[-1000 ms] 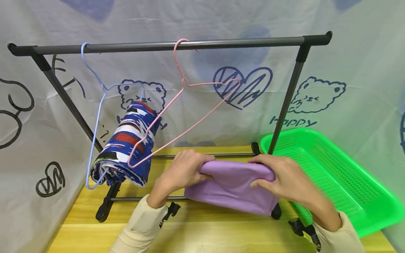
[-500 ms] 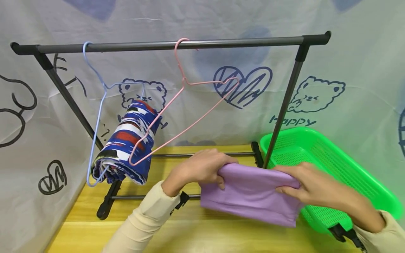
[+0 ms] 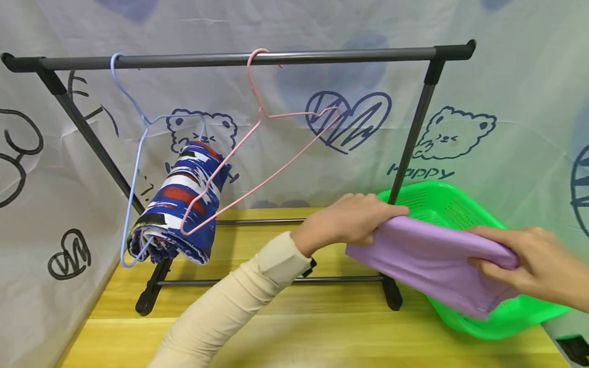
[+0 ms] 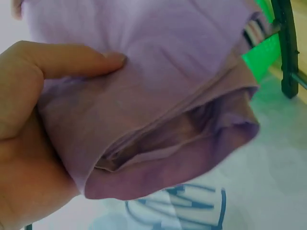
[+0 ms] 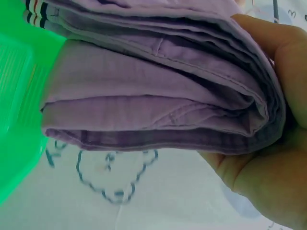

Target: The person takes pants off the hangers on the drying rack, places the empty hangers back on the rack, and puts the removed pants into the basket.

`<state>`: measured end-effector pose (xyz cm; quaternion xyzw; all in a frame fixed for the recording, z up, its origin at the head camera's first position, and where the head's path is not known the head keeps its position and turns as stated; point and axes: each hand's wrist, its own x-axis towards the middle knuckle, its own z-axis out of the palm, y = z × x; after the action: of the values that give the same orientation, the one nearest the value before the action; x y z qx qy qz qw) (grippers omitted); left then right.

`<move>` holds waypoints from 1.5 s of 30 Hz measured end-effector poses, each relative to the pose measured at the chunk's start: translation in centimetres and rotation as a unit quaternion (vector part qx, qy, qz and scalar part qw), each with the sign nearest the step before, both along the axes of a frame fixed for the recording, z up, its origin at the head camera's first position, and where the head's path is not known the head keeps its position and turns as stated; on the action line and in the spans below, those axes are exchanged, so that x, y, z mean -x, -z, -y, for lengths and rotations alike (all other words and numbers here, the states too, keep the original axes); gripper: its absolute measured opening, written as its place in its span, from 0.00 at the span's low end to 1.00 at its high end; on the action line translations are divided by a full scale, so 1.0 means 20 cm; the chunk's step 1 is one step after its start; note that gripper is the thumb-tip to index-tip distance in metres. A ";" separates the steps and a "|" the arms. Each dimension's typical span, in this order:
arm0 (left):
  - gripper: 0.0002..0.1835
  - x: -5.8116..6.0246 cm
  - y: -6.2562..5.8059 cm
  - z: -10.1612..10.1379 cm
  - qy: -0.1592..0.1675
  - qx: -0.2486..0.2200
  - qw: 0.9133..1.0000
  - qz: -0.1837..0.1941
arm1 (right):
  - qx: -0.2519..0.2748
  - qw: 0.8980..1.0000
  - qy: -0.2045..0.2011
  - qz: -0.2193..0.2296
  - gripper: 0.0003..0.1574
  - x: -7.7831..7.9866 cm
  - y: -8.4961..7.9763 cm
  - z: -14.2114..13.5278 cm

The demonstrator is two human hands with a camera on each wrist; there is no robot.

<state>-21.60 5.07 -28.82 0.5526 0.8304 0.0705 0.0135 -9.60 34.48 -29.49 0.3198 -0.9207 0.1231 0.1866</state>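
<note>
The purple cloth (image 3: 432, 260) has moved right, gripped by left hand (image 3: 352, 220) and right hand (image 3: 536, 263), long axis slanting down rightward.

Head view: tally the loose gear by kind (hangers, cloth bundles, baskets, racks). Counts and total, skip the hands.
Hangers: 2 (blue hanger, pink hanger)
Cloth bundles: 2 (purple cloth, blue, white and red patterned cloth)
Baskets: 1 (green basket)
Racks: 1 (dark rack)
Total: 6
</note>
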 end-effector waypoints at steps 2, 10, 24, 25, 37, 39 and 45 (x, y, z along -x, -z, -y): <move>0.28 0.02 0.00 -0.09 0.006 0.006 1.000 -0.004 | -0.011 0.999 0.032 -0.008 0.33 -0.03 -0.02 -0.06; 0.27 0.07 -0.01 -0.38 -0.016 0.020 0.999 -0.029 | -0.011 0.994 0.097 -0.054 0.28 -0.07 -0.01 -0.22; 0.26 0.20 0.21 -0.63 -0.068 0.007 0.983 -0.169 | -0.052 0.975 0.193 -0.098 0.24 -0.08 0.17 -0.19; 0.25 0.20 0.24 -0.65 -0.072 -0.002 0.982 -0.174 | -0.055 0.972 0.200 -0.109 0.22 -0.08 0.19 -0.18; 0.40 0.21 0.51 -0.83 -0.140 0.013 0.982 -0.127 | -0.097 0.952 0.189 -0.220 0.21 -0.03 0.41 -0.05; 0.43 0.21 0.53 -0.85 -0.155 0.015 0.981 -0.112 | -0.103 0.950 0.180 -0.234 0.18 -0.01 0.43 -0.04; 0.45 0.24 0.58 -0.86 -0.154 0.018 0.988 -0.023 | -0.113 0.942 0.181 -0.258 0.15 0.06 0.51 -0.01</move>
<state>-26.32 22.31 -40.44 0.4192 0.9068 0.0442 -0.0070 -10.78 34.75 -39.77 0.1876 -0.8912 -0.1040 0.3997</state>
